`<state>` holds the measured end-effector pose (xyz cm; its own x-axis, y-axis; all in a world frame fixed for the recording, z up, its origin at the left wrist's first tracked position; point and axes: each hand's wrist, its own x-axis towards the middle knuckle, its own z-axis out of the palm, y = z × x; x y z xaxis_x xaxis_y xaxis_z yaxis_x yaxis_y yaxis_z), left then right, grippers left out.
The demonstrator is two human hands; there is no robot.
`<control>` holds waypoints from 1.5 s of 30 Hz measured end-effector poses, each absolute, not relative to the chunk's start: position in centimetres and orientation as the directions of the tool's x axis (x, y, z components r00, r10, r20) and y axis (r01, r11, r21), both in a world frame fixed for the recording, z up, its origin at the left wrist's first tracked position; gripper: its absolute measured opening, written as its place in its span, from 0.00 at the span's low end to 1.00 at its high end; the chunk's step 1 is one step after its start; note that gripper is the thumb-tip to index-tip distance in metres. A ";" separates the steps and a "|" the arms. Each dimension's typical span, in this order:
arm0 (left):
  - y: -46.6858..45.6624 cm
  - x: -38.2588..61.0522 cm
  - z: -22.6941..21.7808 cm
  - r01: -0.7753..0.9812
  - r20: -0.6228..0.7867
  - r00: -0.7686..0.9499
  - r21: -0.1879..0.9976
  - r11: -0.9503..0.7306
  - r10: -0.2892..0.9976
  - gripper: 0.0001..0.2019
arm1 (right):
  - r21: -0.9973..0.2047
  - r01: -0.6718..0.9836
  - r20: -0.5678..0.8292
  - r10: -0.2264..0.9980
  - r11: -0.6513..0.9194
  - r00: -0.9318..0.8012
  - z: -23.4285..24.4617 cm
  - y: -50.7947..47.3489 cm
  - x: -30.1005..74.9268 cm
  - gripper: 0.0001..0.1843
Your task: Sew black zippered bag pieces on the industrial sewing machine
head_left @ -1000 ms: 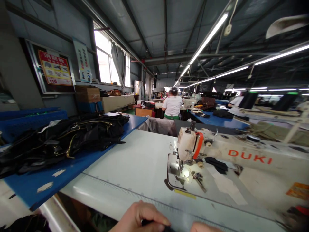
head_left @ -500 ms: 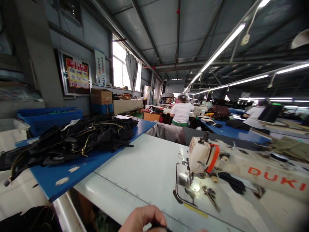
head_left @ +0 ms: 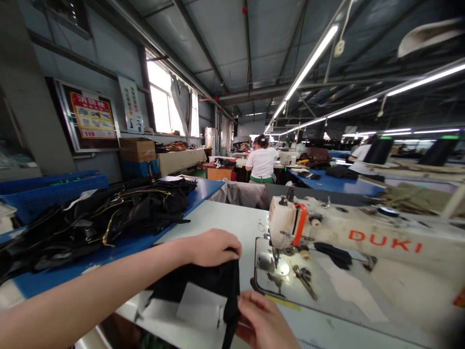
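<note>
My left hand [head_left: 216, 248] reaches in from the left over the pale sewing table [head_left: 207, 215], its fingers curled round the upper edge of a black fabric piece [head_left: 192, 277]. Low in the view, my right hand [head_left: 264, 320] pinches the same piece by its right-hand edge. A whitish panel [head_left: 199, 308] shows on the lower part of the fabric; whether it is paper or lining I cannot tell. To the right of both hands stands a sewing machine [head_left: 285, 223], its lamp lighting the metal needle plate [head_left: 267, 261]. The needle area is apart from the fabric.
A heap of black fabric pieces with gold zips [head_left: 119, 208] lies on a blue board [head_left: 203, 191] at left. Scissors or a similar metal tool [head_left: 305, 281] and a small black fabric piece [head_left: 334, 254] lie by the machine. A co-worker [head_left: 262, 162] sits farther back.
Both hands have come up into view with the black fabric piece between them, over the table left of the machine. The camera view has turned a little to the right.
</note>
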<state>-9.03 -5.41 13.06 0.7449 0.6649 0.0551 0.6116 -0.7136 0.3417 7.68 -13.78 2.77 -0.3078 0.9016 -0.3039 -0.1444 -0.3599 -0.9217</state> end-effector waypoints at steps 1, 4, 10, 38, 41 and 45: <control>-4.0 -7.8 11.9 0.590 0.078 0.780 0.243 -0.770 0.622 0.06 | -0.894 -0.193 -0.348 0.899 -0.403 -0.268 2.0 -12.8 8.1 0.14; -1.4 -4.3 7.8 0.554 0.098 0.807 0.213 -0.805 0.582 0.04 | -0.880 -0.180 -0.411 0.894 -0.440 -0.178 0.3 -11.0 10.3 0.10; -0.7 -0.9 3.6 0.500 0.169 0.814 0.287 -0.817 0.556 0.06 | -0.831 0.369 -0.502 0.847 -0.416 -0.176 0.9 -10.5 14.2 0.04; 1.8 -0.7 3.7 0.522 0.067 0.792 0.442 -0.730 0.607 0.05 | -0.028 0.561 0.467 0.507 0.827 -0.724 -0.9 -7.8 18.8 0.07; 1.9 -0.5 3.3 0.505 0.079 0.792 0.474 -0.721 0.606 0.04 | 0.028 0.530 0.483 0.453 0.847 -0.749 -1.4 -7.5 19.0 0.06; 2.9 0.1 2.6 0.492 0.108 0.768 0.533 -0.688 0.632 0.04 | 0.037 0.538 0.454 0.466 0.842 -0.760 -1.4 -6.7 19.7 0.08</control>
